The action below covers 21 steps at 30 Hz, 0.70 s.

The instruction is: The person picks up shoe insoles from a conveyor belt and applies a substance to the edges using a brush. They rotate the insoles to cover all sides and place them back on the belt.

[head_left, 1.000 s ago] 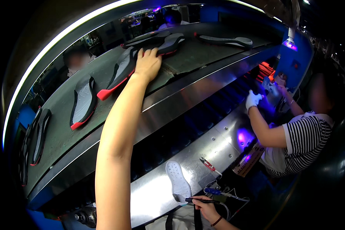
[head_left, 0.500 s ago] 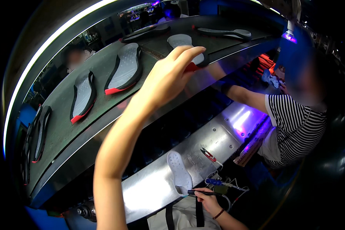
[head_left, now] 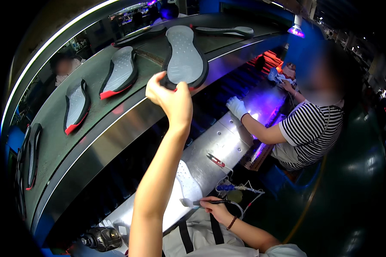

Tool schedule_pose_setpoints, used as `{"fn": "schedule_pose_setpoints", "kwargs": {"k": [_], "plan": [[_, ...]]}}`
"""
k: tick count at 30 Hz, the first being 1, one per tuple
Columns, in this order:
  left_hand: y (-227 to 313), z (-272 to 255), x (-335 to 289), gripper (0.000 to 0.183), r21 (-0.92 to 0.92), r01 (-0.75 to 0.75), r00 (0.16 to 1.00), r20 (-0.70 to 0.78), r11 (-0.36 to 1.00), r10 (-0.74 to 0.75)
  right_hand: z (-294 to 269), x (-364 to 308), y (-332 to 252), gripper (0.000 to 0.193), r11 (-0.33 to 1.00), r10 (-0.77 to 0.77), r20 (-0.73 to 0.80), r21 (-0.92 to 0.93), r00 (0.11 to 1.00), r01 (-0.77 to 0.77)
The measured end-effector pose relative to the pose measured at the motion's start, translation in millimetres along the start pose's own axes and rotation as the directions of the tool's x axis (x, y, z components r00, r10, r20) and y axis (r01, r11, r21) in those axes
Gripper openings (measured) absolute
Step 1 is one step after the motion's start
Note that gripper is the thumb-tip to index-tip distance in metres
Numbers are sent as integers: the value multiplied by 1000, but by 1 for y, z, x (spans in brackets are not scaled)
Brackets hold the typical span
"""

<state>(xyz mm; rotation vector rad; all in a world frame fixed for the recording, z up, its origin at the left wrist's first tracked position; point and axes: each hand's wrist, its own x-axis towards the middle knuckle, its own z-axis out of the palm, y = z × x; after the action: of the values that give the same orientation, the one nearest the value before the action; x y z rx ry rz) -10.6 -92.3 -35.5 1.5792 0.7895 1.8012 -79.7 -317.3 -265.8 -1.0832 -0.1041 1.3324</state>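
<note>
My left hand (head_left: 171, 100) reaches up to the belt and grips the near end of a shoe sole (head_left: 184, 58), thumb and fingers on its rim. That sole is black-rimmed with a grey, dotted inner face and a little red at the near end. Low in the view, my right hand (head_left: 216, 209) is closed round a black-handled brush (head_left: 210, 201) with a flat greyish tip and a cord or tube behind it. The brush tip lies over the near end of a white perforated insole (head_left: 188, 182) on the metal ledge. My left forearm covers part of that ledge.
Several more soles, such as one black-and-red sole (head_left: 118, 73), lie along the curved green belt (head_left: 98, 107). Red-handled snips (head_left: 215, 160) rest on the ledge (head_left: 210, 139). At right sits a co-worker (head_left: 313, 132) in stripes. A dark round device (head_left: 103, 239) stands lower left.
My left hand has moved from over the sole to its near end and now grips it; the sole appears larger and nearer. My right hand still holds the brush at the insole. The co-worker's arm has drawn back.
</note>
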Motion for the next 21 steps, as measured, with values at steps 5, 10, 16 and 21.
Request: {"fn": "schedule_pose_setpoints", "kwargs": {"k": [5,10,16,21], "plan": [[8,-32,-2,30,-433,798,594,454,418,-664,8,-6,2,13,999,-19,6,-51,1000,20],[21,-96,-3,23,-207,826,512,665,524,-544,2,0,-1,17,997,-53,-12,-48,998,53],[10,-249,-41,23,-262,749,661,372,609,-652,2,9,5,17,995,-64,-33,-75,997,62],[15,-347,-49,21,123,482,852,164,868,-496,-3,24,17,17,995,-49,-82,-96,995,41]]}}
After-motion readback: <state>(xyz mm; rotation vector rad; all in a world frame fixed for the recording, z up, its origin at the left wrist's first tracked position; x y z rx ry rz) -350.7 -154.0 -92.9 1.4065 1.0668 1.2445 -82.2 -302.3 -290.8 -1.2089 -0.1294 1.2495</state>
